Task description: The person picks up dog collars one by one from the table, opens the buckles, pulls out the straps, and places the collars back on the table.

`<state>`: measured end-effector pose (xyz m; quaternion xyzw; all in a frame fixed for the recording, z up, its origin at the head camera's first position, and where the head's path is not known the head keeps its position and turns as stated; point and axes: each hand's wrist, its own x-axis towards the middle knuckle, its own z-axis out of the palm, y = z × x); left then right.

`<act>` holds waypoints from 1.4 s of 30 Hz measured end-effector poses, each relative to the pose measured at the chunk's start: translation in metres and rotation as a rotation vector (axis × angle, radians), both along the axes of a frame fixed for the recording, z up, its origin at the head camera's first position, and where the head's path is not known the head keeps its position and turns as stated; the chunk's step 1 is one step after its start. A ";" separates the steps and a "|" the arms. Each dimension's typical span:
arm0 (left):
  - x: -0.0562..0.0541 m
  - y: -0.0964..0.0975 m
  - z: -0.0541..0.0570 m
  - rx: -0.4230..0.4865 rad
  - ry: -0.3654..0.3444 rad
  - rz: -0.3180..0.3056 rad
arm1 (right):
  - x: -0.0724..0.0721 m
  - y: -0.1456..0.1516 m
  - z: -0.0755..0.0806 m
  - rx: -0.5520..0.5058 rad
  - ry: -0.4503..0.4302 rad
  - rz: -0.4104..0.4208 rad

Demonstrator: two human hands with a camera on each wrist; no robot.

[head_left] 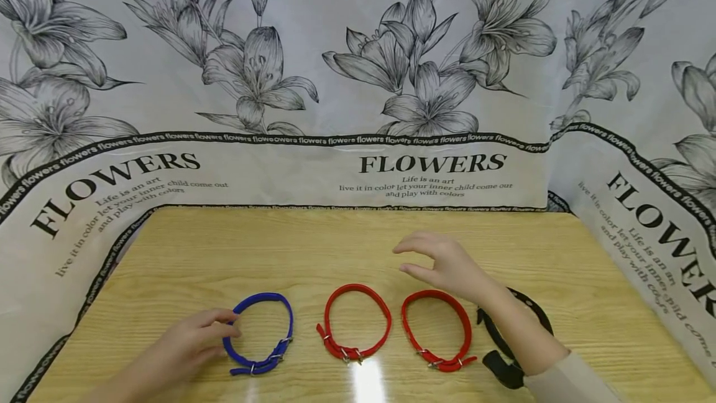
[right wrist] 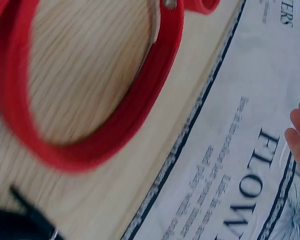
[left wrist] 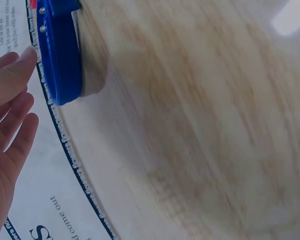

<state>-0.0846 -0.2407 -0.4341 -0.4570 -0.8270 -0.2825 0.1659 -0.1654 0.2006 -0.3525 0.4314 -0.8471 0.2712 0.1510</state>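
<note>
Next to the left side of a buckled blue collar (head_left: 261, 296) is my left hand (head_left: 196, 344), its fingers loosely bent and overlapping the band in the head view. In the left wrist view, a fingertip comes close to the blue collar (left wrist: 64, 60); whether they touch I cannot tell. My right hand (head_left: 444, 266) hovers over the table behind the right red collar (head_left: 467, 328), fingers and thumb apart, with nothing held. Another red collar (head_left: 326, 316) lies in the middle. Beneath the right forearm, a black collar (head_left: 538, 311) is partly hidden.
The collars lie in a row on a wood-grain table (head_left: 279, 247). Light glares off the table's front (head_left: 367, 384). A flower-printed cloth (head_left: 313, 170) stands behind the table and along both sides.
</note>
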 end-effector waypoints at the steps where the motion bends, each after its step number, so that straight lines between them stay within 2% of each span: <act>1: 0.000 0.001 -0.001 -0.010 0.000 -0.005 | -0.001 -0.007 -0.002 0.000 -0.006 0.020; 5: 0.001 0.004 -0.002 -0.050 0.011 -0.004 | -0.003 -0.034 -0.010 0.013 -0.015 0.118; 8: 0.000 0.008 -0.003 -0.055 0.013 -0.023 | -0.001 -0.057 -0.015 0.074 -0.016 0.188; 12: -0.001 0.013 -0.007 -0.036 0.011 -0.074 | 0.008 -0.088 -0.021 0.182 -0.005 0.270; 15: -0.001 0.014 -0.009 -0.040 0.022 -0.084 | 0.014 -0.108 -0.028 0.219 0.014 0.318; 18: 0.000 0.016 -0.010 -0.059 0.026 -0.076 | 0.020 -0.123 -0.033 0.237 -0.009 0.353; 23: 0.002 0.018 -0.010 -0.058 -0.023 -0.100 | 0.031 -0.144 -0.041 0.259 -0.046 0.446; 27: 0.002 0.019 -0.010 -0.047 -0.093 -0.130 | 0.039 -0.159 -0.046 0.286 -0.017 0.511; 29: 0.002 0.019 -0.010 -0.048 -0.114 -0.136 | 0.042 -0.165 -0.049 0.311 -0.020 0.526; 33: 0.002 0.020 -0.010 -0.061 -0.105 -0.131 | 0.047 -0.172 -0.055 0.373 -0.011 0.519; 39: 0.000 0.020 -0.009 -0.075 -0.119 -0.135 | 0.051 -0.179 -0.061 0.432 0.051 0.455; 42: -0.001 0.018 -0.010 -0.075 -0.096 -0.143 | 0.052 -0.183 -0.060 0.479 0.065 0.432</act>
